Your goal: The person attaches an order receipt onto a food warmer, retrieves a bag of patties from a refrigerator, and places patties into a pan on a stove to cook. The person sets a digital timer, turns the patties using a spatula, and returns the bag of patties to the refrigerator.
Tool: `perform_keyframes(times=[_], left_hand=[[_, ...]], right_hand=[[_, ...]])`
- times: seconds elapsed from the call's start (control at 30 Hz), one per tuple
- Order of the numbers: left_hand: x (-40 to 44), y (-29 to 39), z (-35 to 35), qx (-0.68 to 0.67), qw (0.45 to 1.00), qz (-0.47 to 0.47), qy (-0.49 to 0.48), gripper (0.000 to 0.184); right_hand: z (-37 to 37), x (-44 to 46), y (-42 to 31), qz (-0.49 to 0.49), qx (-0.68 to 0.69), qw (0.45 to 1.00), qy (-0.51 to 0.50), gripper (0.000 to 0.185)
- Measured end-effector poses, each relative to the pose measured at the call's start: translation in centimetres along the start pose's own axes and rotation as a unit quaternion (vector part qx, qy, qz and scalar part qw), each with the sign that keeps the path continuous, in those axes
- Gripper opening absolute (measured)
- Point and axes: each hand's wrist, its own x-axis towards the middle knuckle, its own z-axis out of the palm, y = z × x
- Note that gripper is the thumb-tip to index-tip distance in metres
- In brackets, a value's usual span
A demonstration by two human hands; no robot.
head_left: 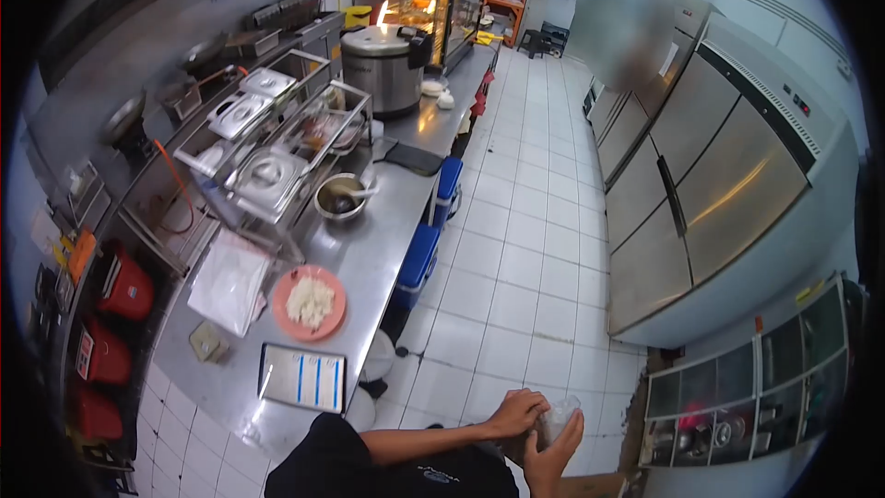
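Observation:
Low in the view, my left hand (518,413) and my right hand (555,454) are close together in front of my body, over the floor. Between them is a clear plastic bag or container (559,415); its exact kind is hard to make out. The left fingers curl over its near side, while the right thumb and fingers close around the other. To the left, a pink plate (337,315) bearing white rice (311,302) sits on the steel counter (378,249). Beside it lie a stack of clear plastic sheets or bags (230,281) and a tablet or printed sheet with blue stripes (302,378).
A metal bowl with a utensil (339,197), lidded steel pans (267,175) on a rack and a large cooker (383,69) stand along the counter. Blue boxes (419,258) sit below its edge. Steel refrigerators (687,194) line the right; a blurred person (622,18) stands beyond.

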Motion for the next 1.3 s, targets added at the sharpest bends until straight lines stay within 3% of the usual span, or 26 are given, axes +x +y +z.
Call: perform_keyframes(times=[0.13, 0.17, 0.2, 0.27, 0.3, 0.4, 0.43, 0.5, 0.6, 0.67, 0.7, 0.73, 0.8, 0.87, 0.93, 0.97, 1.0, 1.1, 1.23, 1.3], left_hand=[[11.8, -2.3, -2.5, 0.035, 0.999, -0.007, -0.002, 0.022], [14.7, -4.4, -2.5, 0.001, 1.0, 0.014, 0.015, 0.021], [17.7, -5.4, -3.0, 0.003, 1.0, 0.012, 0.018, 0.021], [22.8, -6.3, -4.2, 0.056, 0.996, 0.046, 0.049, 0.019], [25.5, -6.2, -5.7, 0.074, 0.996, 0.017, 0.035, 0.017], [32.8, -7.7, -10.3, 0.096, 0.992, 0.011, 0.079, 0.016], [35.4, -8.6, -11.8, 0.084, 0.993, 0.009, 0.088, 0.017], [40.2, -9.4, -14.2, 0.101, 0.986, -0.002, 0.136, 0.016], [48.0, -11.2, -18.3, 0.14, 0.973, -0.054, 0.174, 0.016], [54.1, -14.3, -20.0, 0.129, 0.951, -0.005, 0.28, 0.018], [57.3, -15.8, -21.0, 0.136, 0.95, 0.022, 0.282, 0.017], [60.1, -17.0, -22.0, 0.129, 0.951, 0.023, 0.28, 0.017], [65.9, -18.1, -24.8, 0.134, 0.974, -0.063, 0.172, 0.015], [72.3, -18.2, -28.0, 0.143, 0.976, -0.05, 0.158, 0.017], [78.6, -18.6, -30.2, 0.019, 0.99, -0.116, 0.075, 0.02], [81.5, -18.6, -31.1, -0.012, 0.991, -0.075, 0.115, 0.024], [84.3, -19.7, -32.1, 0.012, 0.995, -0.043, 0.093, 0.022], [92.4, -22.9, -35.4, 0.005, 0.998, -0.061, 0.031, 0.022], [103.3, -28.1, -39.5, -0.003, 0.997, -0.022, 0.08, 0.028], [109.9, -29.1, -42.6, -0.063, 0.994, -0.086, 0.014, 0.038]], right_hand=[[3.4, 12.7, 3.0, -0.042, 0.023, 0.998, -0.046, 0.084], [4.0, 16.3, 3.1, -0.069, 0.061, 0.995, -0.031, 0.063], [5.1, 19.7, 4.5, -0.071, 0.064, 0.995, -0.034, 0.063], [7.3, 26.1, 6.9, 0.027, 0.152, 0.98, -0.123, 0.04], [8.2, 29.3, 6.6, -0.034, 0.163, 0.982, -0.095, 0.025], [13.5, 39.2, 8.5, -0.114, 0.19, 0.969, -0.113, 0.033], [13.9, 42.7, 6.3, -0.146, 0.225, 0.962, -0.053, 0.024], [16.1, 49.8, 6.1, -0.193, 0.226, 0.952, -0.069, 0.019], [20.0, 59.9, 5.0, -0.213, 0.254, 0.941, -0.071, 0.019], [22.6, 66.6, 5.0, -0.167, 0.244, 0.945, -0.138, 0.014], [24.1, 69.8, 5.0, -0.174, 0.256, 0.943, -0.124, 0.015], [25.0, 72.7, 5.2, -0.172, 0.25, 0.945, -0.122, 0.015], [26.4, 78.9, 4.9, -0.127, 0.265, 0.945, -0.144, 0.014], [27.3, 84.8, 4.9, -0.099, 0.26, 0.95, -0.144, 0.014], [27.4, 89.9, 4.4, -0.064, 0.265, 0.952, -0.142, 0.014], [27.4, 92.4, 3.9, -0.035, 0.289, 0.947, -0.136, 0.018], [28.4, 95.6, 3.5, -0.01, 0.315, 0.94, -0.129, 0.023], [33.4, 103.0, 7.1, 0.019, 0.357, 0.912, -0.201, 0.026], [38.3, 114.5, 6.2, 0.033, 0.381, 0.905, -0.188, 0.028], [39.1, 122.4, 3.7, -0.065, 0.288, 0.952, -0.08, 0.022]])
